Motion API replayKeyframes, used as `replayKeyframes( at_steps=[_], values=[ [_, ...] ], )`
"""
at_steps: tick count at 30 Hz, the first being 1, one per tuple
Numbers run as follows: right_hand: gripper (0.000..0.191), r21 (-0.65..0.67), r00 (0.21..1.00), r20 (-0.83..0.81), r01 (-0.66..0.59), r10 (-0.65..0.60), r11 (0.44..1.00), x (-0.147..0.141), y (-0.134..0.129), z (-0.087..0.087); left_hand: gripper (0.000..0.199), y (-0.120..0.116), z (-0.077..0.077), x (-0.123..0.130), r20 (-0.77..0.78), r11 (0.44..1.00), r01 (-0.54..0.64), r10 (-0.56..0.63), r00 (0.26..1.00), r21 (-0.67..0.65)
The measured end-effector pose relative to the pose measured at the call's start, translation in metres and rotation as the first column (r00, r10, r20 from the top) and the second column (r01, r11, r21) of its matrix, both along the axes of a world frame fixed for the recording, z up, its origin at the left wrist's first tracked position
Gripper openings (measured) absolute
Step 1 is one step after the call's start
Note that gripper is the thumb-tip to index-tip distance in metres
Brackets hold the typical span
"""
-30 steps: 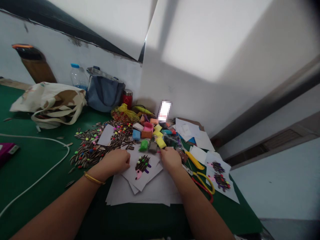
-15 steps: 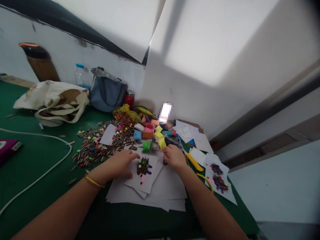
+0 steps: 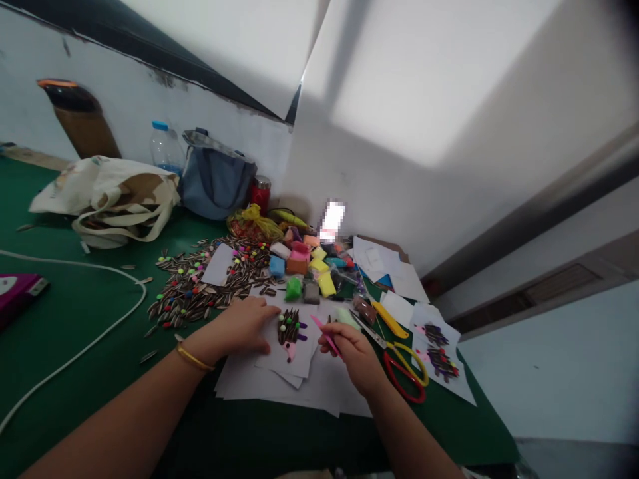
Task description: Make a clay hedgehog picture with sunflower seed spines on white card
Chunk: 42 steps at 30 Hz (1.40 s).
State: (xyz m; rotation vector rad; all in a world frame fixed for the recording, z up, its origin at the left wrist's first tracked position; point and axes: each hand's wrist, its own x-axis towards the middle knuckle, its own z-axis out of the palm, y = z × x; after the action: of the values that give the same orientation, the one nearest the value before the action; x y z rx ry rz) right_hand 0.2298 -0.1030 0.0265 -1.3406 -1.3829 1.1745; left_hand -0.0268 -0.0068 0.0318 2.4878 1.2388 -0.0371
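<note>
My left hand (image 3: 248, 326) lies with fingers apart on the left edge of a white card (image 3: 272, 359). On that card is a hedgehog figure (image 3: 289, 332) with a pink face, seed spines, green and white balls and purple feet. Just right of the card, my right hand (image 3: 344, 346) is closed around a thin pink tool (image 3: 324, 332), its tip pointing up and left. More white sheets (image 3: 239, 382) lie under the card. Scissors with red and yellow handles (image 3: 404, 376) rest beside my right hand.
Sunflower seeds and coloured balls (image 3: 190, 286) spread at the left. Clay blocks (image 3: 298, 264) sit behind the card. A yellow cutter (image 3: 390, 319) and a sheet with two hedgehogs (image 3: 462, 379) lie right. Bags (image 3: 217, 183), bottles and a bright phone (image 3: 333, 221) stand at the back.
My right hand has come nearer and now shows the pink tool in its fingers. The scissors and a grey clay block, earlier largely hidden, are in plain view.
</note>
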Motion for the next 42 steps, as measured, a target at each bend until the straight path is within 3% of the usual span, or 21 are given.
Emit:
replayKeyframes(
  at_steps=[3, 6, 9, 12, 14, 16, 18, 23, 26, 29, 34, 42],
  values=[
    [0.028, -0.049, 0.994, -0.083, -0.078, 0.074, 0.996, -0.001, -0.012, -0.003, 0.082, 0.001, 0.000, 0.000, 0.007, 1.000, -0.006, 0.006, 1.000, -0.012],
    [0.020, -0.063, 0.997, -0.034, -0.069, 0.067, 0.996, -0.006, -0.021, -0.011, 0.081, 0.001, 0.000, 0.001, 0.004, 1.000, -0.009, 0.009, 1.000, -0.019],
    [0.017, -0.005, 0.989, 0.144, -0.027, 0.027, 1.000, -0.013, -0.027, -0.018, 0.083, 0.002, -0.003, 0.000, 0.007, 1.000, -0.002, 0.002, 1.000, -0.006],
    [0.020, 0.186, 0.924, 0.381, -0.040, -0.034, 0.982, -0.019, -0.027, -0.020, 0.083, 0.002, -0.004, 0.000, 0.022, 1.000, 0.008, -0.008, 1.000, -0.005],
    [0.022, 0.252, 0.887, 0.451, -0.016, -0.103, 0.968, -0.022, -0.025, -0.020, 0.083, 0.003, -0.004, 0.000, 0.020, 1.000, 0.002, -0.001, 1.000, -0.019],
    [0.023, 0.237, 0.865, 0.483, 0.015, -0.132, 0.971, -0.024, -0.023, -0.020, 0.084, 0.003, -0.003, 0.000, 0.018, 1.000, -0.004, 0.004, 1.000, -0.027],
    [0.023, 0.221, 0.815, 0.566, -0.006, -0.123, 0.975, -0.026, -0.022, -0.020, 0.083, 0.003, -0.003, 0.000, 0.016, 1.000, -0.006, 0.007, 1.000, -0.026],
    [0.026, 0.245, 0.587, 0.802, -0.159, -0.108, 0.956, -0.025, -0.025, -0.021, 0.082, 0.003, -0.006, 0.000, 0.019, 1.000, 0.006, -0.006, 1.000, 0.007],
    [0.027, 0.202, 0.533, 0.844, -0.201, -0.066, 0.958, -0.021, -0.027, -0.018, 0.083, 0.003, -0.007, -0.001, 0.021, 1.000, 0.016, -0.016, 1.000, 0.022],
    [0.024, 0.151, 0.538, 0.843, -0.259, 0.012, 0.954, -0.021, -0.027, -0.014, 0.083, 0.003, -0.005, -0.001, 0.011, 1.000, 0.017, -0.017, 1.000, 0.024],
    [0.020, 0.216, 0.649, 0.760, -0.214, -0.027, 0.953, -0.029, -0.025, -0.017, 0.081, 0.001, 0.001, 0.002, 0.001, 1.000, 0.017, -0.017, 1.000, 0.006],
    [0.020, 0.317, 0.632, 0.766, -0.216, -0.115, 0.924, -0.033, -0.021, -0.038, 0.082, 0.002, -0.001, 0.000, 0.001, 1.000, 0.021, -0.021, 1.000, 0.003]
  ],
)
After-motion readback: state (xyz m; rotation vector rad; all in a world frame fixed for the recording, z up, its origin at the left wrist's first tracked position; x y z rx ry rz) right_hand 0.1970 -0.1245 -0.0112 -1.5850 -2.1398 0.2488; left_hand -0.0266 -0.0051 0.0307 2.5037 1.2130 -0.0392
